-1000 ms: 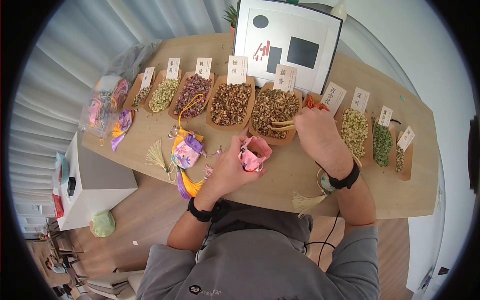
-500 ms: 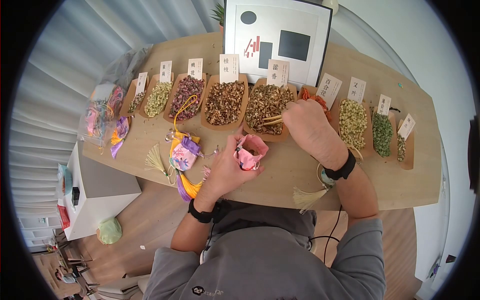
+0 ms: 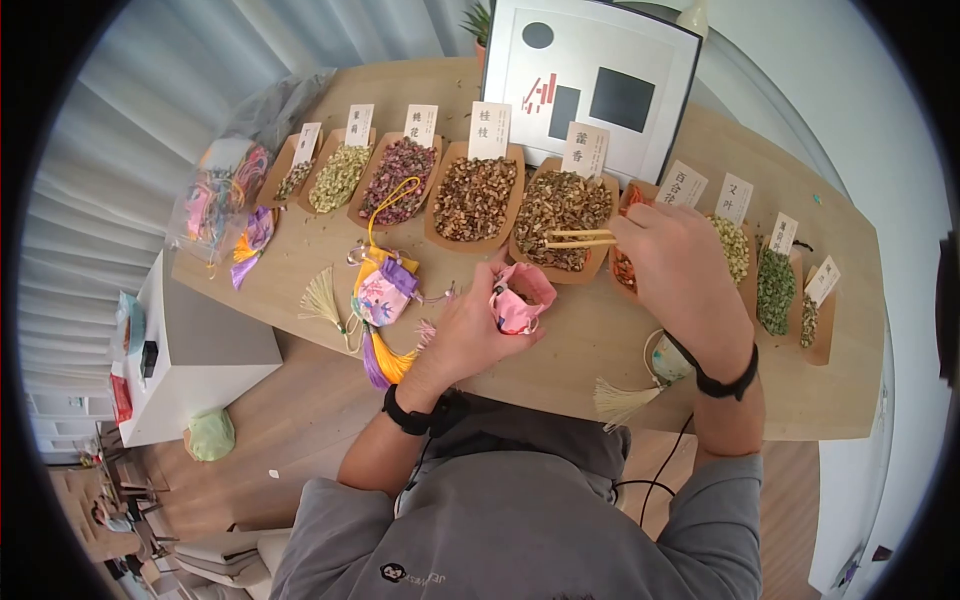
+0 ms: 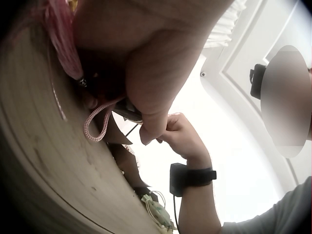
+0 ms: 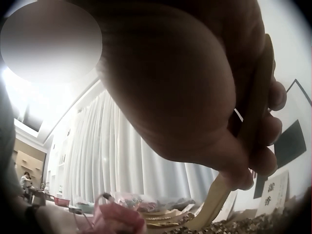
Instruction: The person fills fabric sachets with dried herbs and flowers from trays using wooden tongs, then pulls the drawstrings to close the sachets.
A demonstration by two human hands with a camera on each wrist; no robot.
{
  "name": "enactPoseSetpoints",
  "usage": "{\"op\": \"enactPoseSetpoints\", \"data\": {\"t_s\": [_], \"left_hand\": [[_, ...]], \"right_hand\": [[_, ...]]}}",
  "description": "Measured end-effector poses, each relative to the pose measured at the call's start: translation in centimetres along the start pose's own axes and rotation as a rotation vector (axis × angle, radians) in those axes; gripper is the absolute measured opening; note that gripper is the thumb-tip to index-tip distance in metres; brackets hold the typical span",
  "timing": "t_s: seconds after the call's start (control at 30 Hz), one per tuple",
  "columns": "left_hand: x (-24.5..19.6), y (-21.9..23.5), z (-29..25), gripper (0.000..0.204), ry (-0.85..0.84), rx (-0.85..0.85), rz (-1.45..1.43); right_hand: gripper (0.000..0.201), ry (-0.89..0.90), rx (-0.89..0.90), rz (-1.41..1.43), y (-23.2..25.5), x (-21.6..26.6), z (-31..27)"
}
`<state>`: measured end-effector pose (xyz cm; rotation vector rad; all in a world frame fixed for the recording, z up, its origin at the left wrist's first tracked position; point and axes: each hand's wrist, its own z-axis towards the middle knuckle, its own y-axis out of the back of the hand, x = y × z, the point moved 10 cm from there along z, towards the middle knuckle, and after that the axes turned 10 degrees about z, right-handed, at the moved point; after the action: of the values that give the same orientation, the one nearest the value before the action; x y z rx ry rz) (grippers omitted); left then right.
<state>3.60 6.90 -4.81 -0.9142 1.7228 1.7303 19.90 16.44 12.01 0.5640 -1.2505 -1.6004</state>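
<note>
In the head view, my left hand grips a pink pouch, its mouth open upward with some brown bits inside. Fingers of my right hand curl round wooden tongs, whose tips are over the tray of brown chopped herbs. The right wrist view shows the tongs low over the herbs, the pink pouch to their left. A pink cord loop hangs by my left hand in the left wrist view. Whether the tongs pinch anything, I cannot tell.
Several labelled herb trays stand in a curved row. A pouch with purple and yellow tassels lies left of my left hand, a tasselled pale pouch below my right. Behind are a framed picture and, far left, a plastic bag.
My right hand and the tongs have risen slightly from the brown herbs and shifted right, now covering part of the neighbouring trays. My left hand still grips the pink pouch. The head view has shifted.
</note>
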Motion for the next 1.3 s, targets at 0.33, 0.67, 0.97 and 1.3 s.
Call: {"op": "enactPoseSetpoints", "data": {"t_s": [0.33, 0.67, 0.97, 1.3], "left_hand": [[-0.7, 0.8, -0.1, 0.094, -0.022, -0.081, 0.13], [-0.6, 0.4, -0.1, 0.085, -0.033, -0.047, 0.003], [0.1, -0.1, 0.0, 0.085, -0.049, -0.055, 0.0], [-0.8, 0.5, -0.2, 0.075, -0.007, -0.032, 0.127]], "right_hand": [[0.008, 0.004, 0.056, 0.024, 0.2, 2.6, -0.7], [0.004, -0.148, 0.305, -0.117, -8.2, -2.0, -0.4], [0.007, -0.084, 0.181, -0.184, -8.5, -2.4, 0.2], [0.006, -0.078, 0.054, 0.027, -0.6, -0.1, -0.1]]}}
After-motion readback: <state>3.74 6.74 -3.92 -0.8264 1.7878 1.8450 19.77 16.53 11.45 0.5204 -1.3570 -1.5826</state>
